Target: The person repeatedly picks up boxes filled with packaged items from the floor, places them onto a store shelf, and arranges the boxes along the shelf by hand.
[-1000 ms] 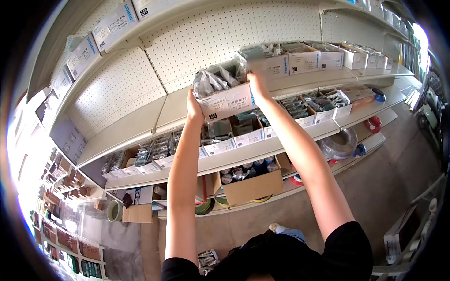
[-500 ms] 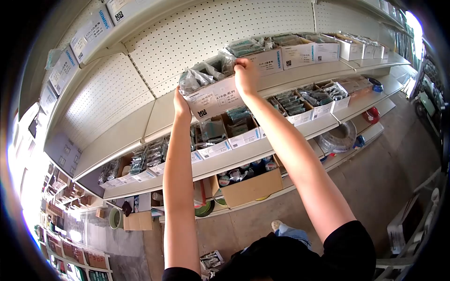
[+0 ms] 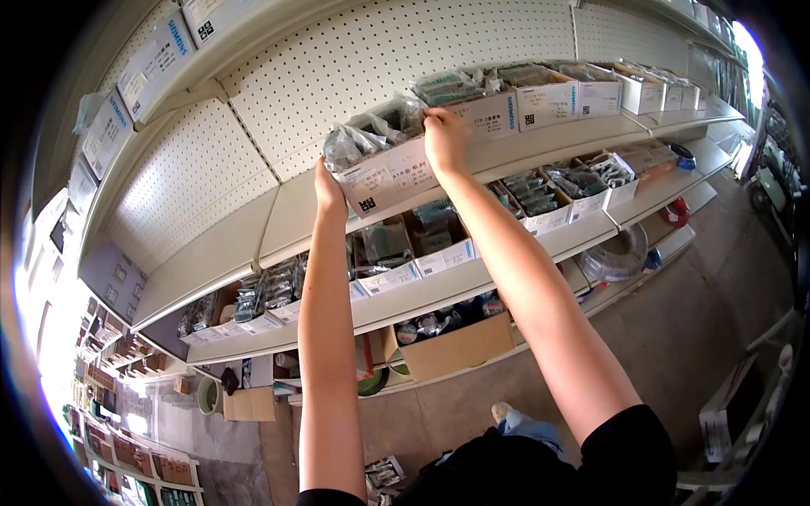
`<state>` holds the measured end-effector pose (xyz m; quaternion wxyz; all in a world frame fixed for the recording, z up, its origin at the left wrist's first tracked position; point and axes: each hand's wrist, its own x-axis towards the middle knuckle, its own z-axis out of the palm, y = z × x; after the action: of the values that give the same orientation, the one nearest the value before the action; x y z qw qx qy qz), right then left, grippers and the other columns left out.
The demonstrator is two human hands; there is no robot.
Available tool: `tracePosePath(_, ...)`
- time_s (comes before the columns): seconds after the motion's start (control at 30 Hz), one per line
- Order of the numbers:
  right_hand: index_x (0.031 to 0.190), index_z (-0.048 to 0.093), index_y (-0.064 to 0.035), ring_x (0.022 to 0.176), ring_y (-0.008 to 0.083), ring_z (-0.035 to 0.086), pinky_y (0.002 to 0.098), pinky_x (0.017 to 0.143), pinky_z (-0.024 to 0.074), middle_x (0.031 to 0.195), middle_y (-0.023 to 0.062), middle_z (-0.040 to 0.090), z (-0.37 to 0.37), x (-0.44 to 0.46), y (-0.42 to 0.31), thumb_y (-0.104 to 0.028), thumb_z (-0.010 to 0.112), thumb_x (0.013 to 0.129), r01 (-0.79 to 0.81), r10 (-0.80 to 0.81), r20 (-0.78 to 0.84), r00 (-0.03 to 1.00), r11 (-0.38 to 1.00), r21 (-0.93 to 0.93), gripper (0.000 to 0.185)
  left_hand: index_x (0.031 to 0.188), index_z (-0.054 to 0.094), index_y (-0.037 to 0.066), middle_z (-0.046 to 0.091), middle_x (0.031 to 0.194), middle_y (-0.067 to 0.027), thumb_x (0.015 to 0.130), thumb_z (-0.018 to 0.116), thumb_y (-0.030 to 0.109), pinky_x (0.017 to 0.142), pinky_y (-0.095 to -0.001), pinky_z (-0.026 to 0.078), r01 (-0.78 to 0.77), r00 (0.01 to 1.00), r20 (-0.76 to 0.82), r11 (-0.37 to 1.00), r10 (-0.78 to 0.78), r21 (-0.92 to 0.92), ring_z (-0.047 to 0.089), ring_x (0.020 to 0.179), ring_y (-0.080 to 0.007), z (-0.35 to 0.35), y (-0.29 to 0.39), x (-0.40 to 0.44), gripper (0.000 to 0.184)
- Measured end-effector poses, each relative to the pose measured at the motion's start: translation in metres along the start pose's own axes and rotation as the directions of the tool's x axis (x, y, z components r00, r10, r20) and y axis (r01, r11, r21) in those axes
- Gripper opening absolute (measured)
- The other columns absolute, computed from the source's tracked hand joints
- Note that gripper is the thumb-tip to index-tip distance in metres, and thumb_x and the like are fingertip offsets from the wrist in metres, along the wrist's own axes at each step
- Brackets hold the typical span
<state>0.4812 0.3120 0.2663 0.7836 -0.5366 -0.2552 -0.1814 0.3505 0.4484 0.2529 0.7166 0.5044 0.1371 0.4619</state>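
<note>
A white cardboard box with a printed label is held between my two hands at the upper shelf's front edge. Plastic-wrapped parts fill it, their exact kind unclear. My left hand grips the box's left end, fingers partly hidden behind it. At the right end, my right hand has its fingers curled over the top corner. Just right of that hand stands another labelled box of bagged items on the same shelf.
On the lower shelf stands a row of open boxes with bagged parts. Beneath it sits a brown carton of rolls, with a coiled hose farther right. Labelled boxes line a higher shelf at upper left. A green bucket stands on the floor.
The view has shifted slightly, moving the shelves a little in frame. Both hands keep their hold on the box, which stays in nearly the same place.
</note>
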Motion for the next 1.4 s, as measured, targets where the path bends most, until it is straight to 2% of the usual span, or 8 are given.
tracePosePath(0.13, 0.087, 0.064, -0.0025, 0.071, 0.0284, 0.060, 0.0383, 0.069, 0.0463, 0.076, 0.0173, 0.062, 0.006, 0.004, 0.010, -0.002, 0.050, 0.077, 0.049, -0.049, -0.001, 0.999, 0.995, -0.083, 0.016, 0.122, 0.048, 0.003, 0.054, 0.119, -0.0101, 0.094, 0.031, 0.035, 0.095, -0.0344, 0.038, 0.012, 0.999, 0.041, 1.000, -0.011, -0.028, 0.050, 0.110, -0.0219, -0.006, -0.006, 0.016, 0.046)
tracePosePath(0.23, 0.087, 0.062, -0.0047, 0.083, 0.0278, 0.056, 0.0382, 0.077, 0.0442, 0.088, 0.0142, 0.060, 0.015, 0.005, 0.022, -0.003, 0.049, 0.080, 0.340, -0.366, -0.161, 0.916, 0.925, -0.169, 0.015, 0.123, 0.047, 0.002, 0.054, 0.120, -0.0104, 0.095, 0.030, 0.035, 0.095, -0.0345, 0.038, 0.007, 1.000, 0.022, 1.000, -0.007, 0.006, 0.050, 0.111, -0.0225, -0.001, -0.006, 0.017, 0.046)
tracePosePath(0.73, 0.122, 0.049, -0.0095, 0.129, 0.0413, 0.026, 0.0572, 0.107, 0.0196, 0.135, 0.0199, 0.031, 0.031, 0.008, 0.034, -0.016, 0.051, 0.083, 0.390, -0.525, -0.085, 0.847, 0.721, -0.573, 0.039, 0.117, 0.050, 0.004, 0.057, 0.113, -0.0109, 0.094, 0.033, 0.039, 0.090, -0.0376, 0.044, 0.086, 0.995, 0.046, 0.996, -0.084, -0.031, 0.055, 0.103, -0.0248, 0.002, -0.016, 0.053, 0.045)
tracePosePath(0.97, 0.130, 0.044, -0.0051, 0.131, 0.0442, 0.022, 0.0597, 0.105, 0.0170, 0.141, 0.0240, 0.027, 0.039, 0.012, 0.041, -0.034, 0.047, 0.090, 0.251, -0.402, -0.087, 0.912, 0.711, -0.657, 0.049, 0.117, 0.051, 0.006, 0.058, 0.112, -0.0102, 0.093, 0.034, 0.041, 0.088, -0.0383, 0.046, -0.068, 0.998, 0.019, 0.991, 0.066, 0.113, 0.057, 0.100, -0.0236, -0.007, -0.029, 0.072, 0.046)
tracePosePath(1.1, 0.131, 0.042, -0.0060, 0.132, 0.0433, 0.021, 0.0600, 0.105, 0.0162, 0.142, 0.0240, 0.026, 0.043, 0.018, 0.048, -0.037, 0.047, 0.090, 0.246, -0.412, -0.092, 0.906, 0.694, -0.677, 0.052, 0.139, 0.029, 0.007, 0.038, 0.136, -0.0157, 0.092, 0.035, 0.052, 0.095, -0.0379, 0.037, -0.256, 0.967, 0.091, 0.917, 0.240, 0.307, 0.045, 0.118, -0.0286, -0.004, -0.026, 0.055, 0.065)
tracePosePath(1.13, 0.131, 0.042, -0.0061, 0.132, 0.0430, 0.021, 0.0601, 0.105, 0.0158, 0.142, 0.0240, 0.026, 0.044, 0.018, 0.050, -0.038, 0.047, 0.090, 0.251, -0.420, -0.093, 0.903, 0.690, -0.679, 0.052, 0.143, 0.017, 0.007, 0.035, 0.136, -0.0177, 0.092, 0.039, 0.053, 0.099, -0.0400, 0.034, -0.355, 0.926, 0.252, 0.874, 0.280, 0.333, 0.040, 0.122, -0.0296, -0.001, -0.020, 0.046, 0.072)
tracePosePath(1.23, 0.131, 0.042, -0.0068, 0.133, 0.0417, 0.019, 0.0602, 0.105, 0.0140, 0.142, 0.0235, 0.027, 0.046, 0.022, 0.054, -0.039, 0.048, 0.090, 0.250, -0.423, -0.083, 0.902, 0.670, -0.699, 0.053, 0.143, 0.000, 0.002, 0.039, 0.130, -0.0217, 0.079, 0.071, 0.011, 0.088, -0.0342, 0.046, -0.241, 0.943, 0.314, 0.879, 0.112, 0.411, 0.047, 0.115, -0.0267, 0.011, -0.009, 0.019, 0.096)
tracePosePath(1.4, 0.131, 0.042, -0.0065, 0.133, 0.0416, 0.017, 0.0610, 0.104, 0.0125, 0.142, 0.0232, 0.026, 0.046, 0.024, 0.060, -0.034, 0.049, 0.089, 0.281, -0.458, -0.085, 0.885, 0.670, -0.687, 0.051, 0.141, -0.005, -0.001, 0.045, 0.124, -0.0219, 0.069, 0.076, 0.000, 0.086, -0.0323, 0.050, -0.377, 0.911, 0.343, 0.803, 0.231, 0.461, 0.053, 0.108, -0.0251, 0.011, -0.015, 0.023, 0.109)
